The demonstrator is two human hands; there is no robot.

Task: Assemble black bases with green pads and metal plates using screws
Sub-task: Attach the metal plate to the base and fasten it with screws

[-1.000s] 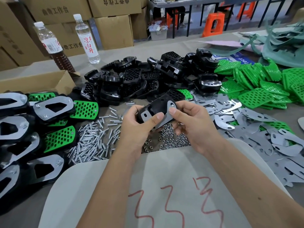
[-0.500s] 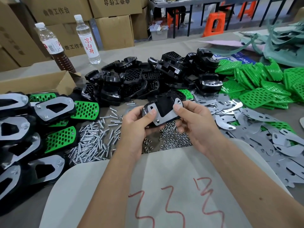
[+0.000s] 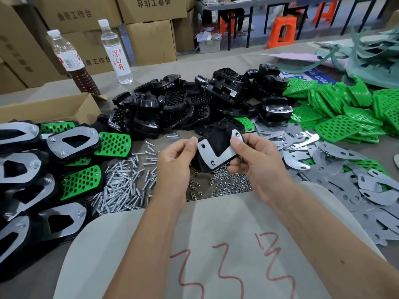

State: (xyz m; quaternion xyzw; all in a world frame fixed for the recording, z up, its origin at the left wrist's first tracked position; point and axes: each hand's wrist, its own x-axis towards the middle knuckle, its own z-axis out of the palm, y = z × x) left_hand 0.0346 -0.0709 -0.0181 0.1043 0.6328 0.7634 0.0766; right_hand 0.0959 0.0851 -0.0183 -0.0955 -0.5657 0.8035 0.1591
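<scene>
Bare table strip (image 3: 172,67) behind black bases (image 3: 194,104); screws (image 3: 121,186), plates (image 3: 345,180) perhaps crowding nearer.

A: How many cams?

B: One only, head-worn, wide-angle. Looks fwd and down over the table (image 3: 216,61), so no 2nd view to overlap with.

A: How near?

B: Close. Both forearms run in from the bottom edge; left hand (image 3: 174,167) and right hand (image 3: 257,167) sit just below frame centre, w/ the black base (image 3: 212,145) between them.

A: Facing which way?

B: Away from the person's body, twd the far table edge. Cardboard boxes (image 3: 149,39) and an orange stool (image 3: 282,33) show along the top, well beyond the table.

A: Distortion?

B: Yes, straight lines bow near the edges. White sheet (image 3: 216,234) fills the near bottom.
</scene>
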